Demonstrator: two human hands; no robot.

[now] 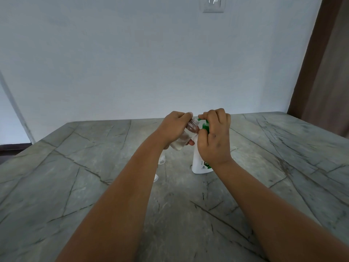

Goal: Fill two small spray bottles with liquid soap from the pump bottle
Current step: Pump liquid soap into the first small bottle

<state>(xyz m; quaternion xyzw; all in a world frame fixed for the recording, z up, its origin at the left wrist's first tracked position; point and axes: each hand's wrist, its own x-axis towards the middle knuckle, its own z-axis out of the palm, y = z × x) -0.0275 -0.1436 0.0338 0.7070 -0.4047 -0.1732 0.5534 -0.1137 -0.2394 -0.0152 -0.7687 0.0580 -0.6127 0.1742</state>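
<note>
Grey stone with dark veins makes up the worktop (94,186), which runs back to a plain pale wall carrying one switch plate (213,4); a brown curtain (324,72) hangs at the far right corner. Two bare forearms reach in from the near edge toward the middle of the surface. One white pump bottle (198,163) with a green pump head (205,127) stands upright on the worktop, nearer the far edge than the near one. The right hand (214,137) sits on top of it, its grip curled over the pump head with the thumb against the bottle's shoulder. The left hand (175,127) has its grip closed around one small clear spray bottle (182,140), held tilted in the air with its open threaded neck (192,124) up against the green nozzle tip; some clear liquid shows in its lower end. Two small translucent items (162,160) rest on the worktop just behind the left forearm, one nearer the far edge than the other, both partly hidden, so what they are cannot be told.
</note>
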